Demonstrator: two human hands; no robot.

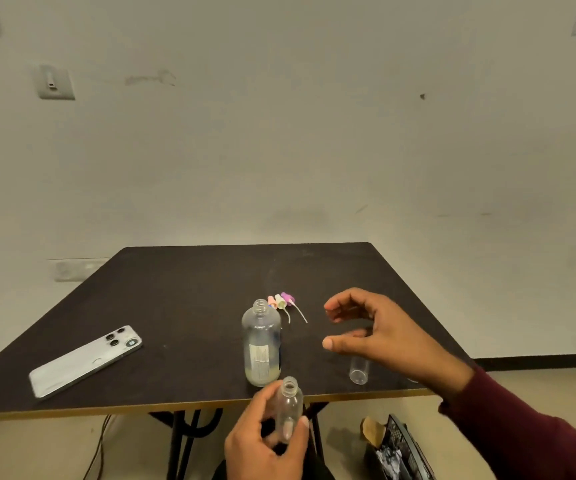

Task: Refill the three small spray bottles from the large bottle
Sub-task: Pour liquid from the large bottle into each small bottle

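Well to the left of the large bottle (261,344) a phone (85,360) is laid flat on the bench (182,299), apart from the work. The large bottle itself is stood upright and uncapped near the bench's front edge, a little pale liquid left in its base, with three spray tops (281,302) laid together just behind it, presumably kept clear of the pouring. Just in front of the large bottle a small open bottle (290,407) is gripped upright in the left hand (266,441), mouth ready for filling, while to its right the right hand (376,332) is held empty and spread wide above a second small bottle (359,370); what may be the third is barely seen behind the wrist.
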